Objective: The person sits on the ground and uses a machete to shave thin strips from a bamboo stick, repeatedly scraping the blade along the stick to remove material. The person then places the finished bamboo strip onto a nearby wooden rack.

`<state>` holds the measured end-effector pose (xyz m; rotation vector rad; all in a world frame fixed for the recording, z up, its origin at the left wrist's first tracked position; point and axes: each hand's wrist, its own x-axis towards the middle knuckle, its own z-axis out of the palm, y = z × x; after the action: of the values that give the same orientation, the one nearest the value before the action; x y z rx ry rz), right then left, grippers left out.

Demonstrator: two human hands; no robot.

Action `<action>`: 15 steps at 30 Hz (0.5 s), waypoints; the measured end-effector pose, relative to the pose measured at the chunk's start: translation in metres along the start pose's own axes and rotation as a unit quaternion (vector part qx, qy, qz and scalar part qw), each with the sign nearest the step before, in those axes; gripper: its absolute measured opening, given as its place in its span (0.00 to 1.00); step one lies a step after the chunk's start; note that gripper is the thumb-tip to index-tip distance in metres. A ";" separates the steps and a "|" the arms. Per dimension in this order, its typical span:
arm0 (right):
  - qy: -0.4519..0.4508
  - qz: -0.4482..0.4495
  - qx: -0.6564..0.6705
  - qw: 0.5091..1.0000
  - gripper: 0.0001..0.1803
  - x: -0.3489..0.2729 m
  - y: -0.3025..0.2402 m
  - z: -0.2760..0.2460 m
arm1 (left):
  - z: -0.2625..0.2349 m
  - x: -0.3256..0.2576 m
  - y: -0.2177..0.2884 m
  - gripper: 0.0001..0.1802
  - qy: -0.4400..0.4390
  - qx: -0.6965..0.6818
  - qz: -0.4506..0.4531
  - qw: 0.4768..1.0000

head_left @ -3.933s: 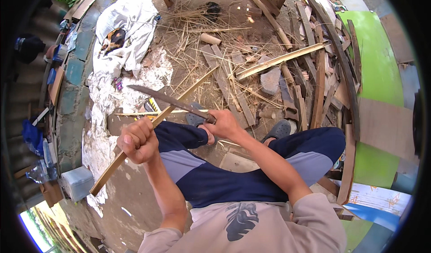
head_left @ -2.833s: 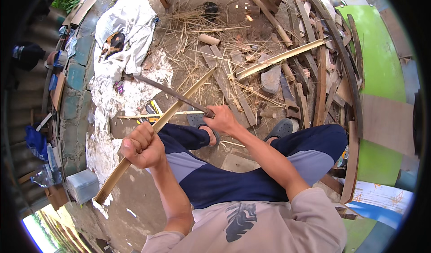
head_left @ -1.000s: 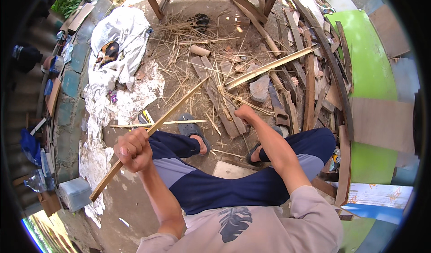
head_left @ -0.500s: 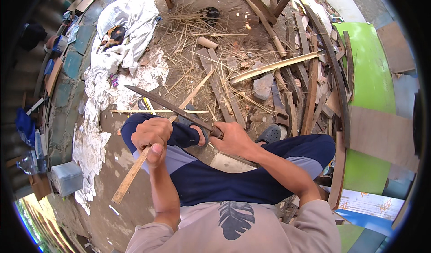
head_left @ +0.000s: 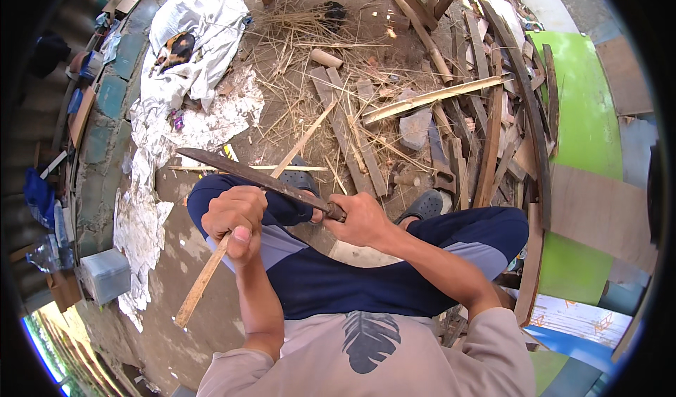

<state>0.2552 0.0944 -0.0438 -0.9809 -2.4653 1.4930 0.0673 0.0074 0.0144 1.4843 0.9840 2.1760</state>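
Note:
My left hand (head_left: 236, 221) is wrapped round a pale bamboo strip (head_left: 203, 282), which runs slantwise from the lower left up past my fist. In my right hand (head_left: 362, 219) is the handle of a machete (head_left: 236, 166). Its long dark blade points left and a little away from me, crossing the strip just beyond my left fist. Whether the edge touches the strip I cannot tell. Both hands are above my bent legs in dark blue trousers (head_left: 317, 284).
Shavings (head_left: 289, 52), boards (head_left: 341, 133), a split bamboo piece (head_left: 436, 100) and a handsaw (head_left: 441, 161) lie ahead. Timber (head_left: 489, 129) is heaped at right beside a green panel (head_left: 581, 115). A calico cat (head_left: 179, 51) lies on white cloth (head_left: 211, 17) at far left.
The machete has swung nearer to me, its tip shifting left and its blade lying flatter across the picture. My right hand has moved slightly left; my left hand still grips the strip.

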 end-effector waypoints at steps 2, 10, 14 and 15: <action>0.009 0.002 0.005 1.000 0.15 0.001 0.000 0.004 | -0.002 0.001 0.001 0.21 -0.005 0.001 0.001 1.000; 0.027 0.110 -0.033 0.993 0.16 0.035 0.070 -0.003 | 0.001 0.005 -0.001 0.21 -0.015 -0.012 0.003 1.000; 0.010 0.017 -0.030 0.999 0.15 0.017 0.024 -0.003 | -0.004 0.008 -0.003 0.21 -0.020 -0.008 0.010 1.000; 0.003 0.008 -0.017 1.000 0.15 0.015 0.016 -0.003 | -0.004 0.008 -0.003 0.20 -0.017 -0.011 0.008 1.000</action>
<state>0.2523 0.1099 -0.0594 -1.0121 -2.4935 1.4544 0.0606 0.0126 0.0168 1.5198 0.9366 2.1574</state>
